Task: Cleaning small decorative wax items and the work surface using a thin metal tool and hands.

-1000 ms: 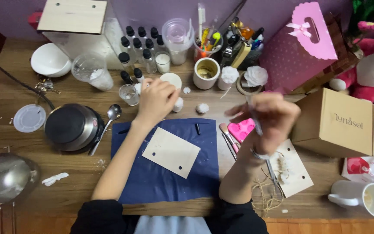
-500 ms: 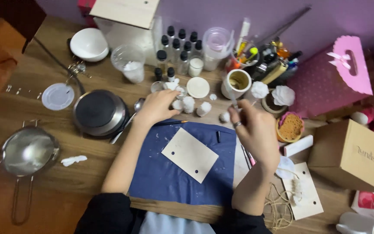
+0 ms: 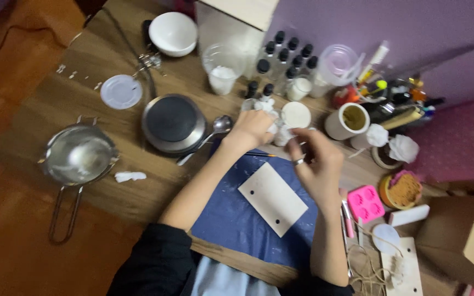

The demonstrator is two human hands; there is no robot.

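Both hands have closed in on each other since a sec ago, when the right one was out wide over the pink mould; now they meet just above the blue mat's top edge. Left hand (image 3: 252,127) is curled round a crumpled white tissue wad (image 3: 264,105), grip clenched on it. Right hand (image 3: 318,161), ring on 1 finger, has its fingertips pinched toward a small white piece (image 3: 282,134) between the 2 hands; can't tell if it really grasps it or only touches, too blurred.

To do this bit well, I'd say: keep the wad bunched tight, hold the small piece steady w/ the other hand, and work low over the blue mat (image 3: 231,219) so bits land on it, not on the wood.

Round about: a flat wooden tag (image 3: 272,198) w/ 2 holes lies on the mat, just below the hands. Silver spoon (image 3: 215,129) sits touching the round dark hotplate (image 3: 174,123), near the left wrist. Small white jar (image 3: 295,115) stands just behind the fingers, w/ a cluster of black-capped bottles (image 3: 286,55) further back; those are closest to get knocked, I reckon. Metal strainer pot (image 3: 79,156) is well apart on the left of the table (image 3: 111,197). Pink mould (image 3: 365,204) and twine (image 3: 366,268) lie by the right forearm.
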